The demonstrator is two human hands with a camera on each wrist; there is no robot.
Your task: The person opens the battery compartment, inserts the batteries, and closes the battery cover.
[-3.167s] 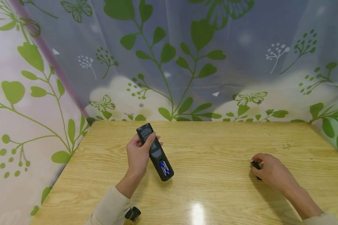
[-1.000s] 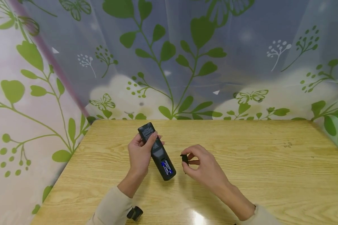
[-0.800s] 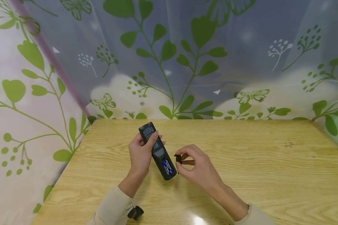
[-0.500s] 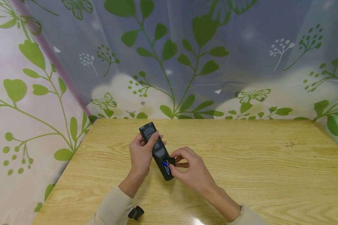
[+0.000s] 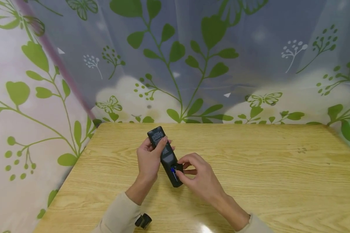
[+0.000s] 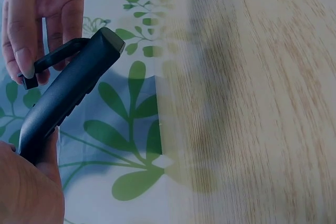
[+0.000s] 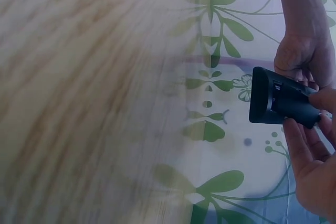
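A black remote control (image 5: 167,157) is in my left hand (image 5: 148,161), back side up, with the thumb lying across its printed labels. Blue batteries (image 5: 174,173) show in the bay at its lower end. Between thumb and fingers, my right hand (image 5: 202,178) pinches the small black battery cover (image 5: 179,167) at the bay's right edge, hiding part of the batteries. Seen from the side in the left wrist view, the cover (image 6: 58,56) slants away from the remote's back, its far end close against the remote. In the right wrist view fingers hide much of the remote (image 7: 265,98).
Both hands are above a light wood-grain table (image 5: 250,155). Behind it hangs a leaf-patterned curtain (image 5: 250,58), with another printed cloth (image 5: 43,106) along the left side. A small black object (image 5: 143,221) shows beside the left sleeve.
My right hand has carried the battery cover from the table's right side leftward to the remote, and it now overlaps the bay. The left hand keeps its hold, nearly still.
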